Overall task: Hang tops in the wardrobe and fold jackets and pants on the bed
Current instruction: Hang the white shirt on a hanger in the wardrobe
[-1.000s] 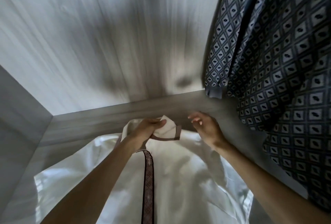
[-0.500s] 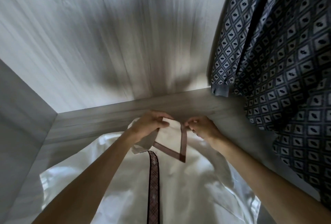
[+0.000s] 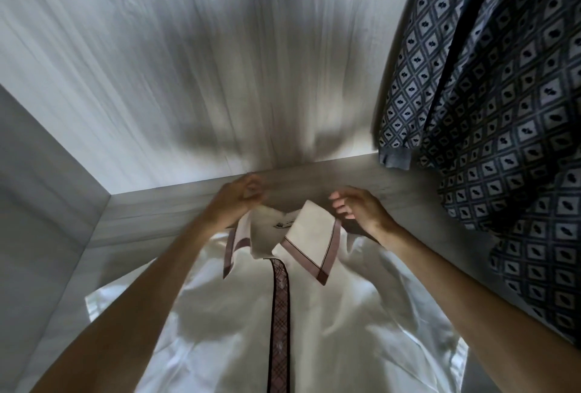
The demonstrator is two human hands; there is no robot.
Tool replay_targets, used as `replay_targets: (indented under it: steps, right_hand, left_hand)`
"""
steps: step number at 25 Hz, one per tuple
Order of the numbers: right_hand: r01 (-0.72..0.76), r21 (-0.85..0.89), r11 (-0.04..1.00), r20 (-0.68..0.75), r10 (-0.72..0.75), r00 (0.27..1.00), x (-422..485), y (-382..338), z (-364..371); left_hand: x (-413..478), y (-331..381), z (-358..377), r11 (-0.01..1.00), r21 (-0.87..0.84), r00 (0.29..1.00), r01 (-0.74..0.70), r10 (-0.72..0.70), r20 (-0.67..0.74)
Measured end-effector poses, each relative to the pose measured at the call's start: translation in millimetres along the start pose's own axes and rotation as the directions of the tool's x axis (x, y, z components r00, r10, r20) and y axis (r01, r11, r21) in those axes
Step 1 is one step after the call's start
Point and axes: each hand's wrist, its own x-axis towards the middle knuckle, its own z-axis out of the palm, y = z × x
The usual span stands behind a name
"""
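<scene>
- Pale grey wood-grain wardrobe panels [image 3: 188,78] close in the back and left side.
- A navy diamond-patterned shirt [image 3: 503,141] hangs at the right.
- A white satin shirt [image 3: 345,329] with a plaid front strip [image 3: 280,298] sits inside the wardrobe, low and central, its brown-bordered collar [image 3: 311,235] uppermost.
- The left hand [image 3: 235,201] rests over the collar's left side with its fingers bunched together; I cannot tell whether they pinch cloth.
- The right hand [image 3: 361,208] hovers just beside the right collar flap, fingers loosely bent and slightly apart.
</scene>
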Motion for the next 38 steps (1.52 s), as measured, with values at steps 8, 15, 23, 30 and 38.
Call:
replay_targets:
  steps: [8, 15, 23, 30, 38]
  right_hand:
    - [-0.019, 0.259, 0.966, 0.369, -0.081, 0.926, 11.2, 5.4, 23.5]
    - [0.352, -0.767, 0.536, 0.013, -0.535, 0.845, -11.5, 34.9, 39.3]
    - [0.302, -0.833, 0.464, 0.224, -0.217, 0.950, -53.1, 57.4, 40.2]
    - [0.329, -0.713, 0.619, 0.190, -0.282, 0.940, -104.1, -61.9, 5.0]
    - [0.468, -0.603, 0.646, 0.111, -0.513, 0.851, -216.8, -245.0, -77.2]
  left_hand:
    - [-34.8, -67.9, -36.7, 0.981, -0.014, 0.974, 0.195, -0.193, 0.116]
    - [-58.7, -107.3, 5.1, 0.714, 0.699, 0.916, 0.035, 0.256, -0.308]
    - [-45.2, -98.0, 31.1, 0.788, 0.551, 0.961, 0.277, -0.233, -0.149]
    - [-75.8, 32.9, -29.1, 0.941, 0.336, 0.997, -0.028, 0.001, 0.079]
    - [-182.3, 256.0, -101.1, 0.882, 0.388, 0.964, -0.266, 0.240, 0.115]
